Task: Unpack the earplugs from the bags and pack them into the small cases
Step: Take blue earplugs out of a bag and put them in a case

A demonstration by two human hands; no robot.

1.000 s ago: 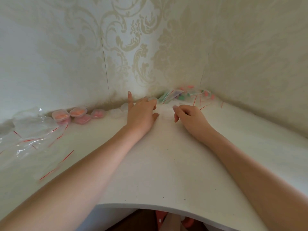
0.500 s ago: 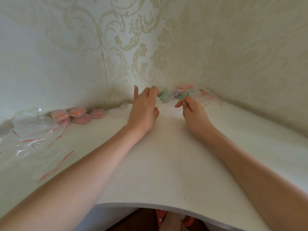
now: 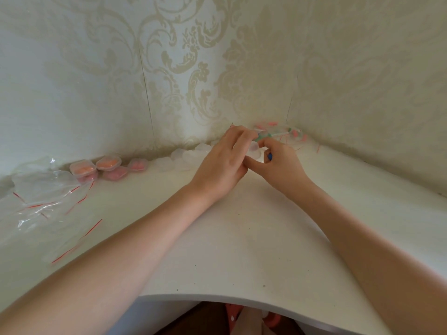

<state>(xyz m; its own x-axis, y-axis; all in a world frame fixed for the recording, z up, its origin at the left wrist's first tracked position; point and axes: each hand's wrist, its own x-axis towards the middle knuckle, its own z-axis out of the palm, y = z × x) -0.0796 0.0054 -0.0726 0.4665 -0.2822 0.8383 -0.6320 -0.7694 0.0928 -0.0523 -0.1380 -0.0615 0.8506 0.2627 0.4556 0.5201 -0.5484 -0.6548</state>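
We have both hands together at the far corner of the table: our left hand and right hand pinch a small bag of earplugs over a clear case. Next, we judge, comes opening the bag.

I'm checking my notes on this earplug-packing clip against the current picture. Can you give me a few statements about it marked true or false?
1. Filled small cases sit by the wall on the left. True.
2. Empty bags lie at the table's right edge. False: they lie on the left.
3. The left hand and right hand meet near the far corner. True.
4. Bagged earplugs are piled in the corner. True.
5. The right hand rests flat on the table. False: its fingers are curled, pinching something small.
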